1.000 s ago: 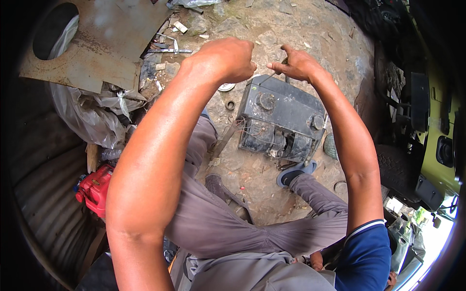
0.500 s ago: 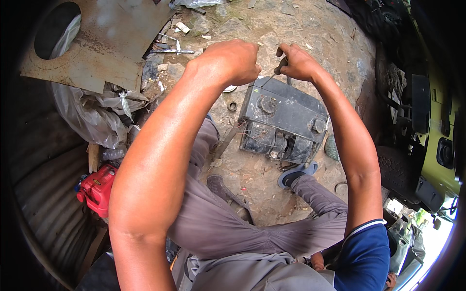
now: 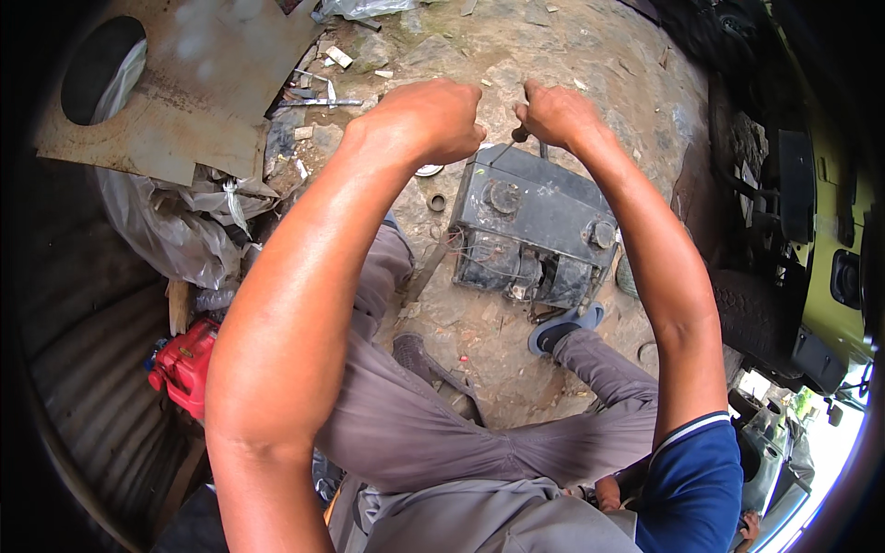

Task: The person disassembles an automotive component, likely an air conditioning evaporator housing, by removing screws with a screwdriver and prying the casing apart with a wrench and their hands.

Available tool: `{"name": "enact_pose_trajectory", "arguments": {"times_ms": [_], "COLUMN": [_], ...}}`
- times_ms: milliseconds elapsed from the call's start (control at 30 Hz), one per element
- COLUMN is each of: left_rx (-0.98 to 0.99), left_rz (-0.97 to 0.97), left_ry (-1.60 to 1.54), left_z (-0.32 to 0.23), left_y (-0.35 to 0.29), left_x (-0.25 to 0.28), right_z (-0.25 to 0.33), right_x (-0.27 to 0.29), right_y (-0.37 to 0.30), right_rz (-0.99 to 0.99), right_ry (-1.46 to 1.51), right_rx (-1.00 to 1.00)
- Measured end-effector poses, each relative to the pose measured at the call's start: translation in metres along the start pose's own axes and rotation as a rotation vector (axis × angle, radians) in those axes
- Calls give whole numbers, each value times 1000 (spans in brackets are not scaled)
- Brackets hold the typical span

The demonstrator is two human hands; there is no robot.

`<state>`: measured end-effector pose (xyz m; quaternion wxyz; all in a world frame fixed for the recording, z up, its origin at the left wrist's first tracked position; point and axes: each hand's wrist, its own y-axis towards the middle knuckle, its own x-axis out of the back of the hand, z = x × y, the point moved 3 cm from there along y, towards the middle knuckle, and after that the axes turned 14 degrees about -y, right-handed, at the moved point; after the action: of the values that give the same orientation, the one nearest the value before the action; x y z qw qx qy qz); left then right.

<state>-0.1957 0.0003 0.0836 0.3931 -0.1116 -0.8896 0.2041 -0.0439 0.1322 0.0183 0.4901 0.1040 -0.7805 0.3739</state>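
Note:
A black box-shaped machine unit lies on the ground ahead of me, with round caps on top and loose wires and cylindrical parts along its near side. My right hand grips the dark handle of a screwdriver over the far edge of the unit. Its thin shaft slants down to the left toward the far left corner. My left hand is curled just left of that corner, fingers bent inward. Whatever it may hold is hidden behind the hand.
A small ring lies left of the unit. A rusty metal sheet with a round hole and crumpled plastic are at left, above a red jerrycan. At right stands a yellow-green vehicle. A grey-blue sandal is near the unit.
The view has shifted slightly. My right hand has moved a little left with the screwdriver, its fingers drawn closer round the handle. The left hand stays curled by the corner.

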Motion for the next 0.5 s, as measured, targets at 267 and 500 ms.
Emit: {"name": "enact_pose_trajectory", "arguments": {"times_ms": [267,500], "left_rx": [13,21], "left_rz": [13,27], "left_ry": [18,20], "left_z": [-1,-5], "left_y": [1,2], "left_x": [-1,-2], "right_z": [-3,-10], "right_x": [3,-16], "right_y": [1,2], "right_rz": [109,-119], "right_ry": [63,233], "right_rx": [-6,85]}}
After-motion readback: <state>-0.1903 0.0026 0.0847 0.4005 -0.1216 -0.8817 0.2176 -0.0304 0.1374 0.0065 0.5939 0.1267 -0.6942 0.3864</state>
